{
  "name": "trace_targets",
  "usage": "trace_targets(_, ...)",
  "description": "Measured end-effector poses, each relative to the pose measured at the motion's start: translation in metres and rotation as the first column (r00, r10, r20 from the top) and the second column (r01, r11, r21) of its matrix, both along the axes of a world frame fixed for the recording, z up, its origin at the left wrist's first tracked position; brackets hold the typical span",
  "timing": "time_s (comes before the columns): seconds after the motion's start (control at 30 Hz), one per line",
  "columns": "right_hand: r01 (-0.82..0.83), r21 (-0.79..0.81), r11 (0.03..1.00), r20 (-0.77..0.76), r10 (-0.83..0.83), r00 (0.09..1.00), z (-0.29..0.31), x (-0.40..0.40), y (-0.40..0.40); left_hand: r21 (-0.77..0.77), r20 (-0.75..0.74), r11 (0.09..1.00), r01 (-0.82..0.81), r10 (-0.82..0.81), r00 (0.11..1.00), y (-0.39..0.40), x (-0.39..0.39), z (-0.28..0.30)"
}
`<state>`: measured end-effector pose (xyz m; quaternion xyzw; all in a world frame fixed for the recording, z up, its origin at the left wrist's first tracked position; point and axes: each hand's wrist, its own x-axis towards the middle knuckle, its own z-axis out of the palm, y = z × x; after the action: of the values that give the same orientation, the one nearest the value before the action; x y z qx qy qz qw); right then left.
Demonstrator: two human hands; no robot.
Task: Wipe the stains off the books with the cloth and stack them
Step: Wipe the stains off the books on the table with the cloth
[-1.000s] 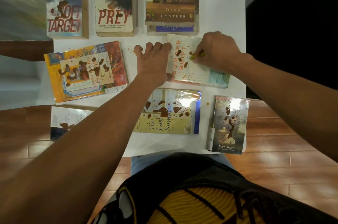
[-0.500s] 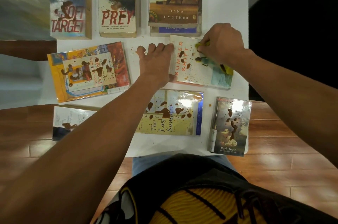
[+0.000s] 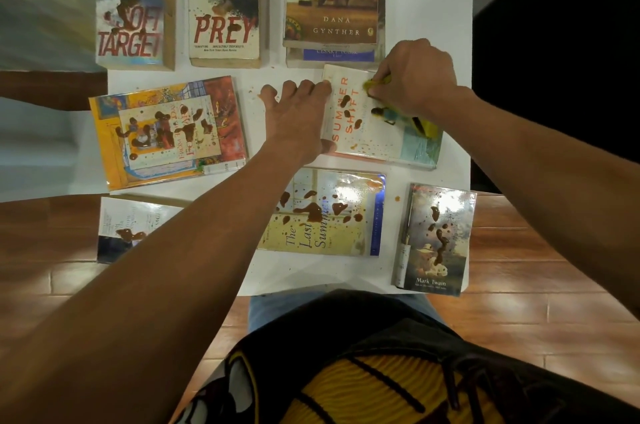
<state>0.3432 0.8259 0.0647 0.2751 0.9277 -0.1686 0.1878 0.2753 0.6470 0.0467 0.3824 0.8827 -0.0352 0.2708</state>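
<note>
From the head view I have the Summer Shift book (image 3: 360, 125) lying flat on the white desk (image 3: 429, 7), right of centre, directly between my two hands. Its long axis runs left to right across the desk, slightly down toward the right, with the title end toward my left hand (image 3: 298, 115). That hand lies flat with fingers straight, pressing the book's left edge to pin it. My right hand (image 3: 414, 77) is curled round the yellow cloth (image 3: 377, 84), bunched on the cover's far edge, part of it trailing out under the wrist. Brown stains (image 3: 344, 101) sit just left of the cloth, between both hands, so I judge the right hand should sweep leftward along the cover. The other books nearby are stained too
</note>
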Motion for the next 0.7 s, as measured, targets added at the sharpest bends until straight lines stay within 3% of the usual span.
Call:
trace_targets(0.13,-0.087,-0.064,0.994,0.037,0.090,0.995,0.001,-0.002,-0.002,0.007,0.000,1.000,0.001,-0.001,1.000,0.000,0.000,-0.001)
trace_targets(0.27,0.023,-0.039,0.999,-0.007,-0.024,1.000,0.000,-0.006,0.003,0.006,0.001,1.000,-0.002,0.002,1.000,-0.001,0.001,-0.001)
trace_targets(0.37,-0.105,-0.118,0.987,0.033,0.109,0.993,0.001,-0.003,0.000,0.013,-0.004,1.000,0.001,-0.001,1.000,-0.001,0.000,-0.001)
trace_targets(0.5,0.096,-0.119,0.988,-0.012,-0.098,0.995,0.000,-0.008,0.010,0.011,0.005,1.000,-0.005,0.005,1.000,-0.001,0.000,-0.001)
trace_targets(0.63,-0.054,-0.171,0.984,0.052,0.064,0.997,0.000,-0.005,0.007,0.020,0.000,1.000,-0.003,0.003,1.000,-0.002,0.000,-0.002)
trace_targets(0.7,-0.006,-0.119,0.993,0.036,0.011,0.999,0.000,-0.007,0.010,0.026,0.003,1.000,-0.008,0.008,1.000,-0.002,0.000,-0.002)
